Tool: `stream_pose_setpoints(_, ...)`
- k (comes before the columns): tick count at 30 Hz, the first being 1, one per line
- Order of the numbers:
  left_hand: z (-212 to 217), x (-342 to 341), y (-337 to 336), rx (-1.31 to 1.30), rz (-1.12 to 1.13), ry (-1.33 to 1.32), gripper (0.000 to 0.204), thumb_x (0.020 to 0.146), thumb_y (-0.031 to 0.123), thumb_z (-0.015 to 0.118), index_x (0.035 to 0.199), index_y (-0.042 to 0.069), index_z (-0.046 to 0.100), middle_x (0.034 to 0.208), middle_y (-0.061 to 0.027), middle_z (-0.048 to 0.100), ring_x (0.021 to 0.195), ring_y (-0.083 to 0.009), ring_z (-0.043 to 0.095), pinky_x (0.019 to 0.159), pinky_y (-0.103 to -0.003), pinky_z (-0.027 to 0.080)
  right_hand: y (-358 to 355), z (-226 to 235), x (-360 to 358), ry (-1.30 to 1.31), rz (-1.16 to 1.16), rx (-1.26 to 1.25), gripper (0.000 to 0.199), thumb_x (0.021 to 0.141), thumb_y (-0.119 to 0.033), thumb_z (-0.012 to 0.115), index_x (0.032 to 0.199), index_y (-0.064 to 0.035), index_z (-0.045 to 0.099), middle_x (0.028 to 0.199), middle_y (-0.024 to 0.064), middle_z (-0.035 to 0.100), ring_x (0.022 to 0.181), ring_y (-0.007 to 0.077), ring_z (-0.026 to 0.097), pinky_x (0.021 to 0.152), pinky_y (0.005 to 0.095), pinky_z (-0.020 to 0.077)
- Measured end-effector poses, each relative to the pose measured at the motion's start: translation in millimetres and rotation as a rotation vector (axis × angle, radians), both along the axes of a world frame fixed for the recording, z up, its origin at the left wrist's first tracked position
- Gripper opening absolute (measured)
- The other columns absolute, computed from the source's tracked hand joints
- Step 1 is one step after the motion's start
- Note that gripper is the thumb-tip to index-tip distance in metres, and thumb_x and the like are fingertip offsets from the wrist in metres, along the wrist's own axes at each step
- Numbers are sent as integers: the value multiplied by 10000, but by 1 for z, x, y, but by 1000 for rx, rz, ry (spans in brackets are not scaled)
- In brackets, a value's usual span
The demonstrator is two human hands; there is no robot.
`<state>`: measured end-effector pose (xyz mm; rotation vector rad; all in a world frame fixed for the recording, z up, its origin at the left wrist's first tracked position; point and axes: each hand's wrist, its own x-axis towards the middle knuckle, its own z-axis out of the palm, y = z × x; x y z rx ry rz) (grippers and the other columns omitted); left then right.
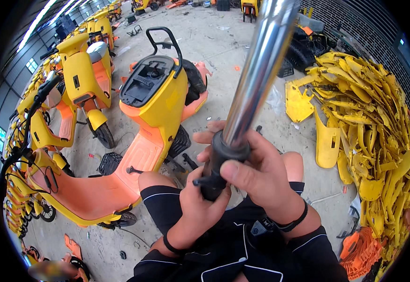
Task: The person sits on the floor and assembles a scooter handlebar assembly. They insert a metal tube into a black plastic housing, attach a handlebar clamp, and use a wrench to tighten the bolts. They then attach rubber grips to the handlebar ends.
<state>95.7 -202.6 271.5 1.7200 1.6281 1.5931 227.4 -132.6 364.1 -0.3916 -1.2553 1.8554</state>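
Right now you are holding a chrome metal tube (256, 70) upright in front of you, with its black end fitting (221, 162) low down between both hands. Your right hand (261, 176) is wrapping around the fitting from the side, fingers closed on it and thumb pressing across its front, probably to keep the tube from turning. Your left hand (198, 202) is cupping the bottom of the fitting from underneath, closed on it, so the weight is resting there; what its fingertips are doing is hidden behind the part. A small black stub is sticking out on the fitting's left side, possibly a bolt or lever. You are sitting just beside a stripped yellow and orange scooter (134, 141) on the concrete floor (223, 42), with more scooters lining up on your left and a heap of yellow body panels (364, 117) piling up on your right.
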Motion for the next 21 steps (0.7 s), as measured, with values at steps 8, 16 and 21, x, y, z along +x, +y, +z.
stream_pose_setpoints(8, 21, 0, -3, -229, -103, -224, 398, 862, 57, 740, 1195, 14, 525, 894, -18, 596, 775, -77, 585, 667, -236, 480, 8, 2, -11, -117, -124, -12, 418, 1022, -283, 604, 1285, 40, 563, 1092, 77, 661, 991, 126, 628, 888, 283, 518)
stream_pose_setpoints(16, 22, -14, -15, -293, -356, -466, 387, 886, 35, 696, 1207, 0, 482, 838, -37, 591, 603, -95, 577, 528, -231, 471, -11, 11, -12, -141, -158, 111, 441, 1013, -262, 605, 1328, 41, 542, 1215, 110, 659, 1046, 158, 643, 934, 324, 532)
stream_pose_setpoints(21, 33, -21, -18, -359, -545, -630, 395, 885, 19, 680, 1220, 3, 471, 845, -56, 595, 599, -106, 583, 531, -245, 480, -20, 25, -6, -209, -147, 228, 450, 1009, -257, 621, 1341, 36, 538, 1207, 105, 658, 1055, 139, 633, 931, 305, 522)
